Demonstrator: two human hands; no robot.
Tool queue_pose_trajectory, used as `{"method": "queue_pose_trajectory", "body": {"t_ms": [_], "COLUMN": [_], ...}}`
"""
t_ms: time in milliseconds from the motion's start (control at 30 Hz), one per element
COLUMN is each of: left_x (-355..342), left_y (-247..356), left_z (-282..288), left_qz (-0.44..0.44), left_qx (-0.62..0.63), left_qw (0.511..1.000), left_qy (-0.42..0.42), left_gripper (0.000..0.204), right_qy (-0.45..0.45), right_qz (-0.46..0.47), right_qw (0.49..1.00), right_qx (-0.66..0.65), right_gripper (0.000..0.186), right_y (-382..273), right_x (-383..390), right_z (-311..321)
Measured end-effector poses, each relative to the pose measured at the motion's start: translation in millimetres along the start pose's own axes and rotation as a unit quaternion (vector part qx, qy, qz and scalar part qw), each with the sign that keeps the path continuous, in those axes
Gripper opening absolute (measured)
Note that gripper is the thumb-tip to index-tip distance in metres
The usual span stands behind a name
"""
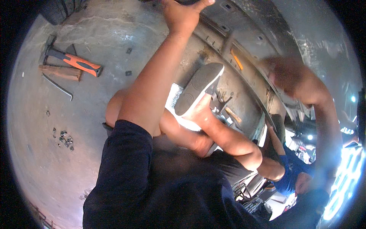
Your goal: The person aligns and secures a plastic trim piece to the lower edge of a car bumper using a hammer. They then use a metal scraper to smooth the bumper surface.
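My left hand [183, 17] reaches to the top edge of the picture. Its thumb sticks out to the right, and the other fingers are cut off around a dark thing [187, 1] whose kind I cannot make out. On the right, my right hand [288, 78] is raised in front of a large grey curved metal panel [263, 38]. Motion smears its fingers, so whether it touches the panel or holds anything is unclear. An orange stick-like thing [236, 59] lies along the panel's inner edge, between my two hands.
On the concrete floor at left lie a hammer [78, 62] with an orange-black handle, a wood block [63, 72], a bent metal rod [59, 87] and several small metal clips [66, 140]. Bare legs and a slipper sole [198, 89] fill the middle. Another person [291, 168] in blue is at right.
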State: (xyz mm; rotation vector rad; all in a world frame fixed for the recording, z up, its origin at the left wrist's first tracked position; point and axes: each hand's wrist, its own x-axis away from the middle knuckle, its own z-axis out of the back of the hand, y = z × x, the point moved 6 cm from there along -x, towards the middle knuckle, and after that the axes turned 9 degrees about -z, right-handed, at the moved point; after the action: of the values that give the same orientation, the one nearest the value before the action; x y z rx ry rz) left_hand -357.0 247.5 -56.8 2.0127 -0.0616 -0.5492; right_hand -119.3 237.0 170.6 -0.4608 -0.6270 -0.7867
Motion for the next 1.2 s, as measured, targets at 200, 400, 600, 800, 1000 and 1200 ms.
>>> {"method": "queue_pose_trajectory", "body": {"t_ms": [200,400,600,800,1000,1200], "left_x": [11,11,11,13,11,12], "left_y": [-1,-5,53,109,109,110], "left_z": [-6,0,-1,-27,-28,-31], "left_qz": [0.053,0.111,-0.103,-0.273,-0.258,-0.247], "left_qx": [-0.088,-0.149,-0.272,-0.350,-0.339,-0.359], "left_qw": [0.994,0.981,0.957,0.882,0.879,0.877], "left_qy": [-0.033,-0.046,-0.019,-0.160,-0.213,-0.200], "left_gripper": [0.132,0.133,0.124,0.109,0.108,0.107], "right_qy": [0.095,-0.014,-0.165,0.007,0.122,0.089], "right_qz": [-0.118,-0.198,-0.093,-0.087,-0.099,-0.189], "right_qw": [0.988,0.980,0.980,0.996,0.988,0.974], "right_qx": [-0.005,-0.021,-0.055,0.028,-0.004,-0.086], "right_gripper": [0.041,0.046,0.043,0.045,0.044,0.045], "right_y": [43,57,9,15,34,60], "right_x": [7,9,37,44,37,45], "right_z": [25,24,-42,-20,4,17]}}
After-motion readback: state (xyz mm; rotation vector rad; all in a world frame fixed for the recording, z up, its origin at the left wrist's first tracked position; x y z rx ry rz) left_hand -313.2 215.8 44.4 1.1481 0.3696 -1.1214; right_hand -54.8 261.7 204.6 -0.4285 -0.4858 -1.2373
